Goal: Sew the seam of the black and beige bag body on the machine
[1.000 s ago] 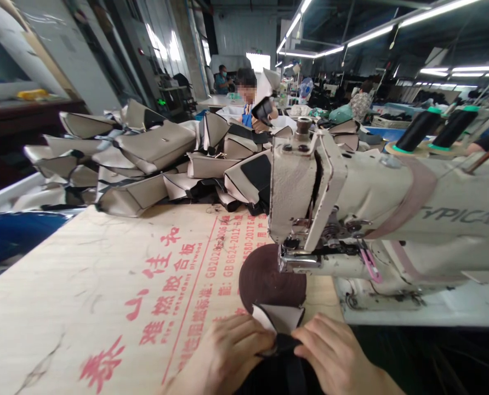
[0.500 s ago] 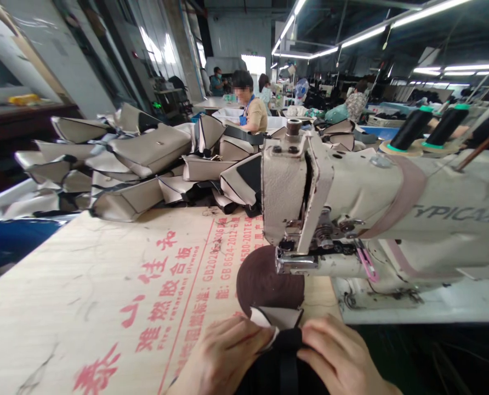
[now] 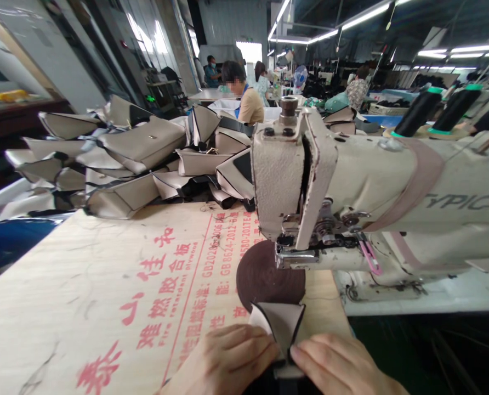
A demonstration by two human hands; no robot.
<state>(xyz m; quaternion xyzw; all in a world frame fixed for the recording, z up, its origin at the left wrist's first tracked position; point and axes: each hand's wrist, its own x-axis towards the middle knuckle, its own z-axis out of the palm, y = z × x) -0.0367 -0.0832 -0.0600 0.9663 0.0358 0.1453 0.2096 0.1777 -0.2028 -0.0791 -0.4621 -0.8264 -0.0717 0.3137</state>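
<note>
Lower centre of frame, workpiece: a folded beige-and-black bag panel [image 3: 279,329] is held at the near edge of the bench, its beige flap tapering away from the hands and overlapping the lower edge of a round dark brown piece [image 3: 265,277]. The lower part of the panel is hidden by the hands and cut off by the frame.

Left hand: the left hand [image 3: 223,356] is closed with its fingers together, and the panel's left side is pressed between them and the bench.

Right hand: the right hand [image 3: 343,365] is closed in the same way on the panel's right side. Only a narrow gap is left between the two hands.

Machine: an industrial sewing machine head [image 3: 294,175], cream in colour and lettered "TYPICAL", occupies the right of the frame. Its presser foot [image 3: 296,258] is positioned over the round piece. A pink clip [image 3: 370,257] is attached beside it.

Bench: a plywood sheet [image 3: 43,285] with red printing covers the bench surface.

Upper left of frame: a heap of beige bag panels [image 3: 137,148] is piled behind the plywood sheet.

Upper right of frame: two black thread cones [image 3: 419,112] stand behind the machine.

Background: a seated co-worker [image 3: 248,107] in a tan shirt is positioned beyond the heap.
</note>
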